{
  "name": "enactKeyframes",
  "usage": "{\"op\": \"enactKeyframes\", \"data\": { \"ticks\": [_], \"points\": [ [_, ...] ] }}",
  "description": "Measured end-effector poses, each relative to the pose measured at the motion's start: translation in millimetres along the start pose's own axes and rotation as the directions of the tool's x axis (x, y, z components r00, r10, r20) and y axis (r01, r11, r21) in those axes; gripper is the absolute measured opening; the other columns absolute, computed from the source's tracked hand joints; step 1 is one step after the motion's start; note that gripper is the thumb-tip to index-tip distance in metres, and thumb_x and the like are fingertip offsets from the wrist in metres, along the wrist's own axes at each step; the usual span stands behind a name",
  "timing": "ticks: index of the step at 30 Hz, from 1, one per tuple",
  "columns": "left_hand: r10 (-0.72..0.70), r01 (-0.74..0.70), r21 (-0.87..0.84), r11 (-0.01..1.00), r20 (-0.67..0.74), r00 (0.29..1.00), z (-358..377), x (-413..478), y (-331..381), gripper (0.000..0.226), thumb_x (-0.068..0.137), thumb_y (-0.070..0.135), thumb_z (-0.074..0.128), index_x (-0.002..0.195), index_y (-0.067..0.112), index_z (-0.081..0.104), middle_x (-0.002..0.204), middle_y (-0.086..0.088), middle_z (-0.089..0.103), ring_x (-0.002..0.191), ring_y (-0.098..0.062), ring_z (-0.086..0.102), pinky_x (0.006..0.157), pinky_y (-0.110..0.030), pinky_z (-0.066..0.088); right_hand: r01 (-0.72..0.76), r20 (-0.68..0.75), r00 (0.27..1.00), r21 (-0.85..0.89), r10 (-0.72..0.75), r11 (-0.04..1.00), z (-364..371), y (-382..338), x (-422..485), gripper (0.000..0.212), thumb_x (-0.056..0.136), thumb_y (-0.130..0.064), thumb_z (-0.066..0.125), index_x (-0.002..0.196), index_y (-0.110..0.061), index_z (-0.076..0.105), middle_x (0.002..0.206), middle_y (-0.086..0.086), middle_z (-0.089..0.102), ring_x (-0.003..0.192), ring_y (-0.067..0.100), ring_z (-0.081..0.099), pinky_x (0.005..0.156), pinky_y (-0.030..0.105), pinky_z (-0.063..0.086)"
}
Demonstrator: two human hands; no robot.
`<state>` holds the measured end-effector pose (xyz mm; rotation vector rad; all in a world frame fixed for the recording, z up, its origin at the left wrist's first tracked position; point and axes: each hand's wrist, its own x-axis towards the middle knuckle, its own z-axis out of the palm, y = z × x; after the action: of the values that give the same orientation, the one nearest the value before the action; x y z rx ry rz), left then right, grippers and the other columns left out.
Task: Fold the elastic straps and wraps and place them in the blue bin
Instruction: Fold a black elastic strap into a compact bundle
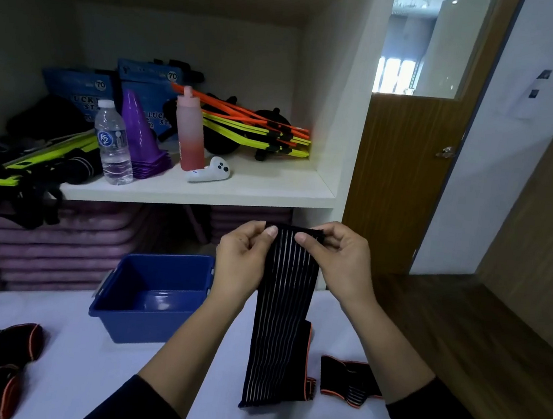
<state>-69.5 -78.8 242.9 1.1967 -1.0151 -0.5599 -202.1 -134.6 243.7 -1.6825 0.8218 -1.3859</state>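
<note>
1. The left hand [243, 257] and right hand [341, 261] are each pinching a top corner of the black ribbed elastic wrap [277, 330], thumbs in front and fingers curled behind.
2. The wrap is hanging upright from both hands over the white table [79, 359], just right of the blue bin [155, 295].
3. The bin is standing open on the table.
4. Orange-edged wraps are lying at the left [13, 344] and one folded wrap at the right [348, 379], all apart from the bin.

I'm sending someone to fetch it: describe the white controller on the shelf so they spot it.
Find the white shelf above the blue bin. Near its front edge, just right of the pink bottle, lies the controller, the only small white thing with dark buttons.
</note>
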Motion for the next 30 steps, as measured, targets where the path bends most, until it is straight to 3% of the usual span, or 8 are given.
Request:
{"op": "enactKeyframes", "data": {
  "ticks": [4, 7, 9, 11, 15, 22, 26, 30],
  "points": [
    [0.106, -0.107, 0.073, 0.992, 0.02, 0.994, -12.8, 1.5, 5.3, 0.026, 0.096, 0.023, 0.047, 0.08, 0.012, 0.063, 0.068, 0.004, 0.061, 0.067, -0.01, 0.055, 0.066, -0.03, 0.045, 0.02, -0.037, 0.999, 0.008, -0.02, 1.0, 15.7, -8.1, -3.4, 0.011, 0.075, -0.018, 0.075, 0.079, -0.019, 0.065, 0.081, 0.001, 0.071, 0.078, 0.013, 0.07, 0.074, 0.027, 0.057],
    [0.032, -0.033, 0.016, 0.999, 0.076, 0.997, -26.3, 4.0, 7.0, 0.02, 0.092, 0.026, 0.054, 0.103, 0.013, 0.064, 0.088, 0.002, 0.068, 0.085, -0.012, 0.064, 0.077, -0.025, 0.051, 0.035, -0.067, 0.997, 0.018, -0.034, 0.999, 29.0, -17.6, -4.2, 0.01, 0.077, -0.017, 0.073, 0.078, -0.021, 0.064, 0.08, -0.002, 0.071, 0.078, 0.01, 0.069, 0.072, 0.024, 0.056],
    [-0.036, 0.039, -0.019, 0.999, 0.147, 0.989, -38.1, 3.9, 4.1, 0.024, 0.086, 0.022, 0.064, 0.11, 0.018, 0.063, 0.097, -0.001, 0.07, 0.094, -0.018, 0.066, 0.082, -0.032, 0.054, 0.032, -0.084, 0.996, 0.027, -0.03, 0.999, 38.1, -23.3, -4.7, 0.009, 0.078, -0.017, 0.073, 0.08, -0.018, 0.064, 0.082, 0.0, 0.071, 0.079, 0.011, 0.069, 0.073, 0.025, 0.056],
    [-0.036, 0.037, -0.002, 0.999, 0.16, 0.986, -51.0, 2.7, 2.1, 0.017, 0.084, 0.013, 0.066, 0.1, 0.019, 0.067, 0.091, -0.001, 0.072, 0.089, -0.02, 0.068, 0.081, -0.037, 0.056, 0.022, -0.069, 0.997, 0.005, -0.021, 1.0, 47.3, -27.1, -6.1, 0.01, 0.077, -0.02, 0.073, 0.082, -0.017, 0.065, 0.084, 0.001, 0.071, 0.083, 0.012, 0.069, 0.076, 0.027, 0.056],
    [-0.034, 0.037, -0.02, 0.999, 0.117, 0.992, -75.7, 2.9, -0.4, 0.011, 0.083, 0.012, 0.067, 0.075, 0.018, 0.065, 0.067, -0.002, 0.063, 0.067, -0.013, 0.061, 0.067, -0.033, 0.053, -0.058, 0.045, 0.997, -0.019, 0.059, 0.998, 63.2, -29.4, -22.5, 0.023, 0.078, -0.021, 0.072, 0.1, -0.017, 0.065, 0.098, -0.004, 0.071, 0.094, 0.007, 0.067, 0.085, 0.023, 0.054],
    [0.011, 0.025, -0.159, 0.987, 0.221, 0.975, -104.7, 3.7, 16.0, 0.007, 0.086, 0.008, 0.063, 0.09, 0.012, 0.068, 0.08, -0.003, 0.072, 0.077, -0.016, 0.068, 0.071, -0.027, 0.055, -0.028, -0.04, 0.999, 0.047, 0.03, 0.999, 82.0, -54.5, -41.5, 0.018, 0.08, -0.009, 0.069, 0.098, -0.01, 0.067, 0.094, 0.0, 0.072, 0.089, 0.007, 0.068, 0.081, 0.02, 0.054],
    [0.046, -0.039, -0.034, 0.999, 0.247, 0.968, -113.1, 30.0, 19.0, 0.007, 0.088, 0.014, 0.06, 0.088, 0.015, 0.067, 0.079, -0.005, 0.071, 0.072, -0.018, 0.067, 0.065, -0.031, 0.053, -0.044, -0.08, 0.996, 0.015, 0.045, 0.999, 94.0, -61.7, -24.1, 0.022, 0.078, -0.009, 0.072, 0.099, -0.007, 0.067, 0.095, 0.005, 0.072, 0.088, 0.011, 0.069, 0.079, 0.021, 0.056],
    [-0.062, 0.007, 0.225, 0.974, 0.235, 0.97, -111.7, 51.4, -11.1, 0.021, 0.089, 0.017, 0.059, 0.069, 0.024, 0.058, 0.062, 0.005, 0.058, 0.058, -0.011, 0.052, 0.06, -0.026, 0.043, -0.194, -0.079, 0.98, -0.133, 0.185, 0.972, 107.4, -22.6, -10.1, 0.012, 0.076, -0.014, 0.074, 0.086, -0.016, 0.067, 0.09, 0.007, 0.072, 0.087, 0.02, 0.069, 0.086, 0.041, 0.056]
  ]
}}
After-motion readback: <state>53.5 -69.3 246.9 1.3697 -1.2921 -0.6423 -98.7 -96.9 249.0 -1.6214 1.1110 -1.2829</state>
